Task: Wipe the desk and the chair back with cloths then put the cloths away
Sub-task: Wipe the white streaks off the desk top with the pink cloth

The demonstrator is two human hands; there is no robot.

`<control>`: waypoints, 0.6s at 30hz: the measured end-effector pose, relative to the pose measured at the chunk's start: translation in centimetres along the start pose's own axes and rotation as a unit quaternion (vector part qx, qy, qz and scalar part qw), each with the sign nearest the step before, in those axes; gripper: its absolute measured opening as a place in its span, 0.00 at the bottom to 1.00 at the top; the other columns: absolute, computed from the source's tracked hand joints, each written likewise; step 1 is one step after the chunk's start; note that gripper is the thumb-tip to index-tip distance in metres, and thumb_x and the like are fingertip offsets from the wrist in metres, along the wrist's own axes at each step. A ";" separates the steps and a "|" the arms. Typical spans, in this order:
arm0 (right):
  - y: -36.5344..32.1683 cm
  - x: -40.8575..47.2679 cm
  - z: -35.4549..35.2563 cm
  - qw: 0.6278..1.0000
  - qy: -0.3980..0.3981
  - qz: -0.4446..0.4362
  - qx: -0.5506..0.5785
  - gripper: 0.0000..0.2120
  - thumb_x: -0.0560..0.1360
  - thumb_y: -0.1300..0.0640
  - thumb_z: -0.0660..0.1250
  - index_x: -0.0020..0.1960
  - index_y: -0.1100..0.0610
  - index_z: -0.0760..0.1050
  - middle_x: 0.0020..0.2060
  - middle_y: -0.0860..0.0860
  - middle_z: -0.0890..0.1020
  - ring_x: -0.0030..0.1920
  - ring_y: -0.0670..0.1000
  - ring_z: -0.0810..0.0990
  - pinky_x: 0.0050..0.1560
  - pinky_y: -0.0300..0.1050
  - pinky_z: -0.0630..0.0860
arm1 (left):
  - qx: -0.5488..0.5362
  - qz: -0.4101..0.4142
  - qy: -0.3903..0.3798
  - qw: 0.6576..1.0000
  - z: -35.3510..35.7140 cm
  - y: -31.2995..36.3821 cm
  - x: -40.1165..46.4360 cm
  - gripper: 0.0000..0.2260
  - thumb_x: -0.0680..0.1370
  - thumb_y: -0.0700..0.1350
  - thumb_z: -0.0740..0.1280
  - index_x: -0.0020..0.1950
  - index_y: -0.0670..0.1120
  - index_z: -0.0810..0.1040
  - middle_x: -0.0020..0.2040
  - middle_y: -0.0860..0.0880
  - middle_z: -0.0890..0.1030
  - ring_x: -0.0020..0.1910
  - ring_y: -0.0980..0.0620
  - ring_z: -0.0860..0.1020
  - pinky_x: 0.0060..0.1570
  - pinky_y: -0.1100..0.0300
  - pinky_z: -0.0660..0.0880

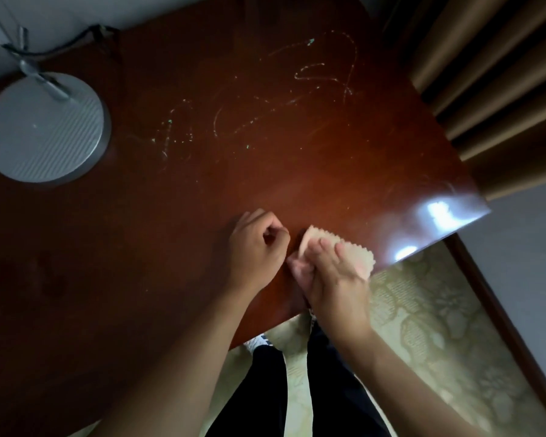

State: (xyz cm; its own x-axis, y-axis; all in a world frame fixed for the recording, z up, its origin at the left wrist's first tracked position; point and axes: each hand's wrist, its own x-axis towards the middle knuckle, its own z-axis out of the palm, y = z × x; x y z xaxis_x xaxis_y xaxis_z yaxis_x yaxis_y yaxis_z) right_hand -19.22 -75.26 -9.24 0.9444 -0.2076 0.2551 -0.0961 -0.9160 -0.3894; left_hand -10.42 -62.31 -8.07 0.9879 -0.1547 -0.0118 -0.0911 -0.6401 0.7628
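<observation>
At the near edge of the desk [177, 234], towards five o'clock of the picture, the two hands are close together. The right hand [334, 279] lies on a pale pink cloth [356, 250] with a zigzag edge. Its fingers [323, 250] are spread a little and lie over the top of the cloth, and the thumb side seems to fold the near part of the cloth, so the hand holds it against the wood. The cloth is at the near right part of the desk, just beside the edge where the light reflects. Part of it is hidden under the palm.

The left hand [256, 250] is just at nine o'clock from the cloth, near it; I cannot tell if it touches it. Its fingers are curled in, with the thumb against the forefinger. Whether they pinch something small I cannot tell.

Under the arms, at six o'clock, dark trousers [297, 389] and a patterned yellowish carpet [423, 326] are visible.

Farther away, in the middle of the desk and towards twelve and one o'clock, pale scribbled marks [316, 77] with some greenish spots cross the red-brown surface. At ten o'clock stands the round grey base of a lamp [41, 127], with a metal stem and a dark cable [70, 45] going to the wall behind. At two o'clock, beyond the desk corner, brown curtains [486, 74] hang in folds.
</observation>
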 end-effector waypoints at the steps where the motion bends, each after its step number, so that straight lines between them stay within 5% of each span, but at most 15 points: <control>1: -0.2 -1.3 -0.2 0.999 -0.011 -0.025 0.016 0.22 0.79 0.42 0.61 0.53 0.60 0.83 0.52 0.54 0.85 0.58 0.53 0.81 0.59 0.49 0.76 | 0.005 0.010 -0.003 1.000 0.1 -0.1 -0.1 0.06 0.70 0.42 0.67 0.33 0.45 0.73 0.35 0.54 0.74 0.39 0.50 0.72 0.42 0.53 0.70; 3: 0.2 -2.9 -0.7 0.997 -0.031 -0.065 0.039 0.21 0.80 0.43 0.62 0.53 0.60 0.83 0.54 0.53 0.84 0.59 0.49 0.80 0.65 0.48 0.74 | 0.015 0.032 -0.006 0.999 0.1 -0.5 -0.1 0.07 0.71 0.42 0.67 0.33 0.46 0.73 0.35 0.54 0.74 0.38 0.52 0.71 0.43 0.55 0.69; 5: 1.2 -2.0 -0.8 0.997 -0.022 -0.073 0.022 0.20 0.78 0.43 0.63 0.53 0.59 0.83 0.53 0.52 0.85 0.58 0.48 0.80 0.60 0.47 0.77 | 0.020 0.043 -0.011 0.999 0.1 -0.8 -0.1 0.07 0.71 0.42 0.66 0.33 0.46 0.72 0.35 0.54 0.74 0.38 0.51 0.70 0.43 0.55 0.68; 8: 3.0 2.8 -0.5 1.000 -0.017 -0.014 -0.008 0.22 0.76 0.40 0.62 0.54 0.56 0.82 0.54 0.53 0.84 0.58 0.54 0.81 0.48 0.51 0.81 | 0.023 0.053 -0.015 0.998 0.1 -1.0 0.0 0.08 0.71 0.44 0.65 0.33 0.46 0.72 0.35 0.52 0.74 0.38 0.51 0.70 0.42 0.57 0.67; 12: 2.0 5.2 -0.2 0.997 -0.030 0.067 0.015 0.26 0.79 0.37 0.55 0.53 0.57 0.80 0.49 0.53 0.84 0.56 0.58 0.82 0.47 0.52 0.81 | 0.031 0.071 -0.001 0.997 0.4 -1.0 -0.1 0.07 0.71 0.44 0.64 0.33 0.46 0.72 0.34 0.51 0.75 0.37 0.51 0.69 0.42 0.60 0.62; 18: -0.2 -1.6 -0.2 0.997 -0.014 -0.068 0.020 0.22 0.81 0.42 0.60 0.49 0.58 0.83 0.51 0.51 0.85 0.56 0.48 0.82 0.55 0.51 0.81 | 0.061 0.063 0.035 0.995 1.0 -0.9 0.1 0.08 0.70 0.43 0.65 0.32 0.45 0.71 0.33 0.49 0.74 0.36 0.47 0.71 0.40 0.56 0.67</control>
State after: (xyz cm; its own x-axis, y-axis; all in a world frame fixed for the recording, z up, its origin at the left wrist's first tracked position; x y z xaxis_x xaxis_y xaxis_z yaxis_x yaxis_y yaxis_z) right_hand -20.72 -74.78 -9.42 0.9560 -0.0728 0.2841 0.0454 -0.9203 -0.3886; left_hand -10.40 -62.48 -9.41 0.9735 -0.1901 0.1273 -0.2257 -0.7068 0.6704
